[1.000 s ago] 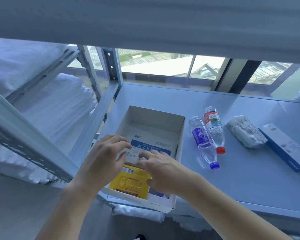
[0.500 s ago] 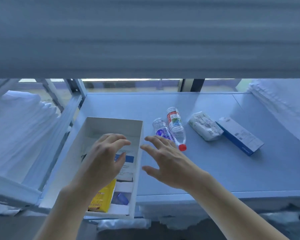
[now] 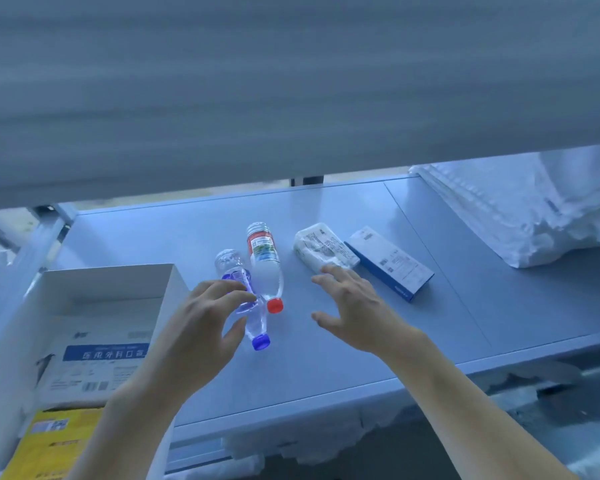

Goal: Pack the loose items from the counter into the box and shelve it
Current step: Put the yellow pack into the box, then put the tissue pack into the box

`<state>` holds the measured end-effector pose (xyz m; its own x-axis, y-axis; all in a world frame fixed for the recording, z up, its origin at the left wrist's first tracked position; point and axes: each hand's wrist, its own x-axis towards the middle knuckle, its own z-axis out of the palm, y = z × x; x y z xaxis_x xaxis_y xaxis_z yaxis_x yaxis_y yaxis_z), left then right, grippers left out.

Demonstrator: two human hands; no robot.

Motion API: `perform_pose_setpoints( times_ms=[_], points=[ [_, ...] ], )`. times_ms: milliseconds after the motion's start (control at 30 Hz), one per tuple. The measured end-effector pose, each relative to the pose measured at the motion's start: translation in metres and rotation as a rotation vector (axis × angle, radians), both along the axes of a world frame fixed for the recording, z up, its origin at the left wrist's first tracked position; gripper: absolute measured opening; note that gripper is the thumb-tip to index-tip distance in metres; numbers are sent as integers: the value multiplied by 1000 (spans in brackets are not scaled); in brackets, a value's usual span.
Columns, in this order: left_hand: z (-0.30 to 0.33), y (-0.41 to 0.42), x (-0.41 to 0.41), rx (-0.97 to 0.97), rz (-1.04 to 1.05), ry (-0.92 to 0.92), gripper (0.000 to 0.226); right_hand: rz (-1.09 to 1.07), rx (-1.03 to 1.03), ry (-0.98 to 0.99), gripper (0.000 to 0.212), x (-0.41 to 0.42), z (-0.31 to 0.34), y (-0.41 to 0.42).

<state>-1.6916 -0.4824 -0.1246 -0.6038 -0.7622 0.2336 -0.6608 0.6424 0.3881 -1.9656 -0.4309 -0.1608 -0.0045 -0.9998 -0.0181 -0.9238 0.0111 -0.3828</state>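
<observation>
Reaching out of the box (image 3: 174, 282) since before — I see my left hand (image 3: 201, 327), fingers spread, over the blue-capped bottle (image 3: 253, 323); right hand (image 3: 354, 313) spread near the white pack (image 3: 323, 251). Labels unreadable.

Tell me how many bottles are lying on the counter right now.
2. The red-capped bottle lies mid-counter; the blue-capped bottle lies against its left side, partly under the left hand. No others show, though the hands could hide something small.

I see box (image 3: 111, 282) cut off lower left | left hand (image 3: 194, 337) hides part of blue-capped bottle (image 3: 253, 327) | labels too blurred to read
</observation>
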Motion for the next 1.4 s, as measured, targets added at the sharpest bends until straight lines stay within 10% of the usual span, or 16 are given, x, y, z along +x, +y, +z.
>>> perform_pose_setpoints(
  times_ms=[867, 1167, 1400],
  points=[
    [-17, 78, -21, 97, 409, -80, 43, -234, -64, -6, 79, -57, -93, -121],
    [-9, 46, -22, 14, 318, -26, 51, -8, -317, -100, 82, -27, -33, -79],
    [11, 23, -1, -72, 272, 85, 99, 235, -279, -182, 81, 33, 26, -42]
  ],
)
